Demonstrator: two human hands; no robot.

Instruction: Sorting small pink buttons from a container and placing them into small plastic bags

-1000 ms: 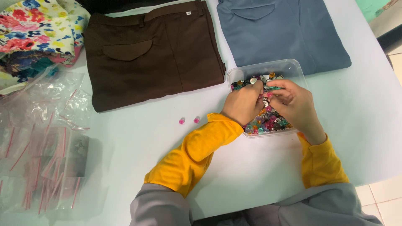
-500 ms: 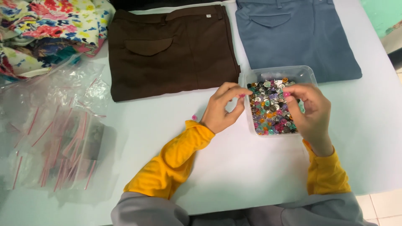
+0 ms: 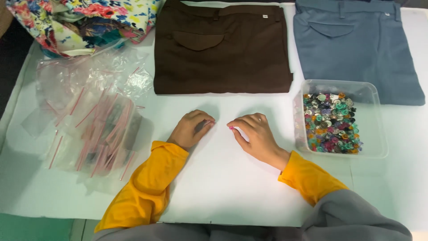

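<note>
There is one view only, from a camera on the person's head, looking steeply down and forward over the white bench [image 3: 232, 187]. It sits close, so the yellow sleeves and grey garment fill the near edge. The left hand [image 3: 191, 129] and right hand [image 3: 254, 136] lie about mid-frame. The far edge cuts off the brown trousers [image 3: 223, 49] and blue trousers [image 3: 352, 44] at the waist. The clear tray [image 3: 372, 89] of buttons is at right, the plastic bags [image 3: 93, 120] at left, floral cloth [image 3: 89, 18] in the far left corner. No second view shares the scene.
</note>
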